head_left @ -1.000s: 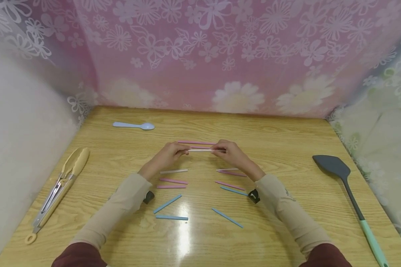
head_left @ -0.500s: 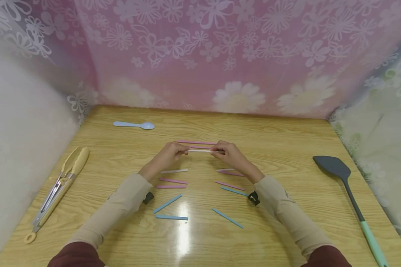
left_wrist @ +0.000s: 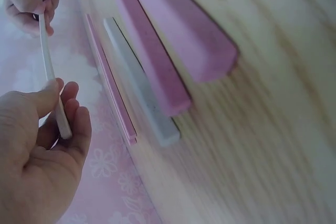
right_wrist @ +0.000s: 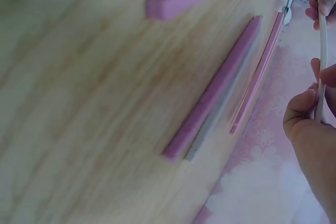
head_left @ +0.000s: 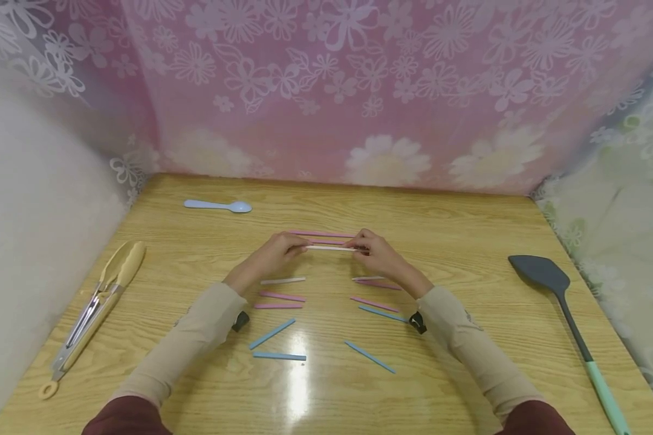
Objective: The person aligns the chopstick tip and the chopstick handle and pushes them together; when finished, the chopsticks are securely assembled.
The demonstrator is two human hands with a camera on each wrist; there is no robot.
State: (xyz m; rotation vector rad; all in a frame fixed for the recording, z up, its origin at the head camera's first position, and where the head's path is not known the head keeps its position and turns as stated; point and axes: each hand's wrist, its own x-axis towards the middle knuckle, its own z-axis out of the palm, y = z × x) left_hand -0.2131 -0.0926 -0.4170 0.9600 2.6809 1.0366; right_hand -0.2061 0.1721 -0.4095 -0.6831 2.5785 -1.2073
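Observation:
A long thin white stick [head_left: 329, 248] is held up level between both hands, above the table, and looks slightly bowed in the left wrist view. My left hand [head_left: 283, 246] pinches its left end between thumb and fingers. On the other end, the thumb and fingers of my right hand [head_left: 375, 251] grip it. Just beyond lie two long pink sticks [head_left: 323, 234]. Nearer me are shorter pieces in two columns: a white piece [head_left: 283, 281], pink pieces [head_left: 282, 296] and blue pieces [head_left: 279, 356] on the left, with similar white, pink and blue pieces [head_left: 370, 356] on the right.
A pale blue spoon [head_left: 217, 206] lies at the back left of the wooden table [head_left: 441, 374]. Yellow-tipped tongs [head_left: 95, 314] lie along the left side. On the right is a dark spatula [head_left: 544, 272] with a green handle. A pink floral cloth [head_left: 305, 90] hangs behind.
My right hand has shifted slightly to the right, and its fingers sit differently on the white stick. The left hand keeps its hold. The pieces on the table have not moved.

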